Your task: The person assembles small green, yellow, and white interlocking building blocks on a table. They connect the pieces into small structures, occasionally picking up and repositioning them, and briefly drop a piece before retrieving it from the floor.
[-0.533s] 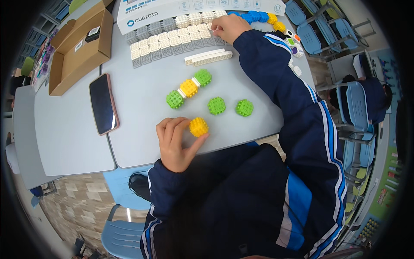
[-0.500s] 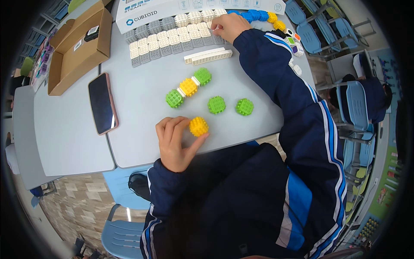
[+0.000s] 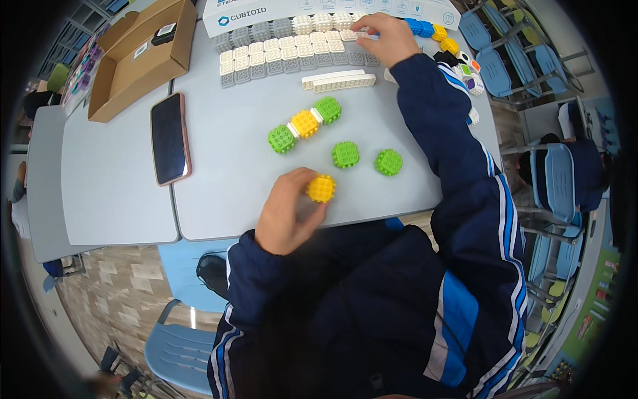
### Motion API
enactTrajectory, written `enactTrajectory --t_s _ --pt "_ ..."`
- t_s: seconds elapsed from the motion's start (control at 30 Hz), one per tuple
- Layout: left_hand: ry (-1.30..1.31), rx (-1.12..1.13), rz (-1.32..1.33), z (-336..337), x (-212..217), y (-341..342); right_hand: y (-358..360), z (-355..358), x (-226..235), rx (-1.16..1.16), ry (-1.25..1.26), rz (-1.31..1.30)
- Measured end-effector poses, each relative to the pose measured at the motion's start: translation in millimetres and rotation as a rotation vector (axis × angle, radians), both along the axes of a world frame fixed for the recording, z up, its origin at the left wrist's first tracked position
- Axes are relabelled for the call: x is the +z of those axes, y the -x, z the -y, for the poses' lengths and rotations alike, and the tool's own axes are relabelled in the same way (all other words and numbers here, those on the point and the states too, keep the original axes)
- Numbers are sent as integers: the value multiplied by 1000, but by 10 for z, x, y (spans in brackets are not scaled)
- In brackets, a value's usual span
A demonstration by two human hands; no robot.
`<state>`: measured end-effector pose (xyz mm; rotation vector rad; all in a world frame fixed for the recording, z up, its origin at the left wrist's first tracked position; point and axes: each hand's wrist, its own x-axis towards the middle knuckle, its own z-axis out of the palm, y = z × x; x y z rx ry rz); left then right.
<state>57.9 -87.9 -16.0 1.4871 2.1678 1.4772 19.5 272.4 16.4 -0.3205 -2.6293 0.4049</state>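
Observation:
My left hand pinches a yellow studded cube block between thumb and fingers, just above the table's near edge. Two loose green studded blocks, one nearer and one to its right, lie beyond it. Farther left is a joined row: a green block, a yellow block and another green block, with white connectors between them. My right hand reaches to the far side, its fingertips closed at the right end of the rows of small white connector pieces.
Behind the connectors stand grey blocks, white blocks and blue blocks before a white box. Two long white bars lie nearer. At left are a phone and an open cardboard box.
The whole view has shifted, so the table things sit farther right and higher. My left hand still holds the yellow block; my right hand remains at the connector rows.

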Motion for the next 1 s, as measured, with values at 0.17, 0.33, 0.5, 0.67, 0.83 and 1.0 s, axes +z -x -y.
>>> enactTrajectory --t_s 0.17,0.33,0.5,0.67,0.83,1.0 --pt "-58 115 233 -7 51 -61 -692 770 284 293 478 -424" --pt "15 70 -20 -133 -13 -205 -1669 1534 228 408 472 -327" --pt "119 60 -117 -154 0 -207 -1816 1687 -28 471 478 -231" --pt "136 46 -128 -115 -46 -200 -1715 1677 -154 603 486 -196" --pt "124 11 -159 -114 -57 -174 -1717 1685 -247 621 540 -221" --pt "99 27 -135 -135 -33 -188 -1708 1651 -251 615 576 -230"
